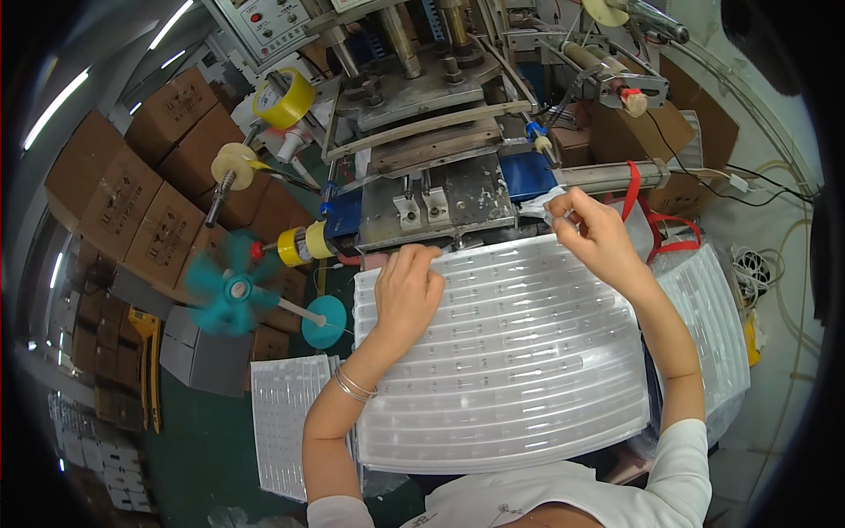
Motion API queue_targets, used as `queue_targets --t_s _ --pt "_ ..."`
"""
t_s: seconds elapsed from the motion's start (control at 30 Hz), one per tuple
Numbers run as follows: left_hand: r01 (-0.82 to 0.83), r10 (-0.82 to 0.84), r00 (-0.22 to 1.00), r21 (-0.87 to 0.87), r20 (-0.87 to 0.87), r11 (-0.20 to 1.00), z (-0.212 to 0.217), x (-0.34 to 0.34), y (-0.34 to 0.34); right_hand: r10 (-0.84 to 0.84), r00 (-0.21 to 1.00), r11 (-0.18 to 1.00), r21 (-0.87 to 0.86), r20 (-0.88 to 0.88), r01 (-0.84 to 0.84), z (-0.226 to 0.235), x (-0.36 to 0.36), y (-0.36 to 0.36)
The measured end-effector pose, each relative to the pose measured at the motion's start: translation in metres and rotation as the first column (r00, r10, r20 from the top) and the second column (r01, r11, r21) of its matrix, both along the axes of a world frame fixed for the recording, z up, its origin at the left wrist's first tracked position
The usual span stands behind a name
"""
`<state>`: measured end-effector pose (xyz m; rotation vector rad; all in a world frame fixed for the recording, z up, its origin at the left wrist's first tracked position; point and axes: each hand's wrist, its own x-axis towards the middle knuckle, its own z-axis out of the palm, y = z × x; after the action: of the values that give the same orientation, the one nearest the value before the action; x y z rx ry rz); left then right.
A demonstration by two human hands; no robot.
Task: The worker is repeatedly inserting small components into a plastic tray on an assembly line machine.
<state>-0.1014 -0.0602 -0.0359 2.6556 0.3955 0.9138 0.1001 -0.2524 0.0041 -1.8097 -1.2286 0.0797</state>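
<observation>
tray (519, 370): clear moulded plastic sheet, top of a stack in front of the person, just below the press. Long axis runs left-right; rows of narrow slots run the same way. Glossy, ribbed, looks bowed by the lens.
left hand (407, 295): palm down on the tray's upper-left corner, fingers curled over the far edge, gripping it. Forearm comes up from lower left, thin bangles (354, 385) at the wrist.
right hand (591, 231): raised at the tray's upper-right corner, thumb and forefinger pinched on a small pale piece (553, 214); can't tell what it is. Other fingers loosely bent. Forearm runs down to a white sleeve (687, 466).
press (436, 198): grey metal plate with two small brackets, blue blocks either side, worn and stained.
second stack (713, 317): same clear trays, right of the main stack.
third stack (286, 422): lower left, long axis front-back.
fan (231, 289): teal, blades blurred.
tape rolls (283, 99): yellow, on spindles left of the press.
boxes (141, 202): brown cardboard, stacked far left.
</observation>
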Motion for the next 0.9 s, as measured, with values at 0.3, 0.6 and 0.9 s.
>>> queue_targets --t_s 0.3,0.6,0.9 --pt "-0.245 0.295 0.951 0.359 -0.089 0.9 0.033 0.103 0.057 0.024 0.996 0.974 0.227 -0.082 -0.004 0.001 0.008 0.057" --pt "0.112 -0.11 0.992 -0.032 0.067 0.993 0.036 0.039 0.013 -0.223 0.817 0.951 0.303 0.531 0.062 -0.026 0.013 0.143" --pt "0.184 -0.184 0.983 -0.131 0.01 0.974 0.024 0.012 0.0 -0.259 0.849 0.954 0.258 0.46 0.152 -0.045 0.024 0.122"
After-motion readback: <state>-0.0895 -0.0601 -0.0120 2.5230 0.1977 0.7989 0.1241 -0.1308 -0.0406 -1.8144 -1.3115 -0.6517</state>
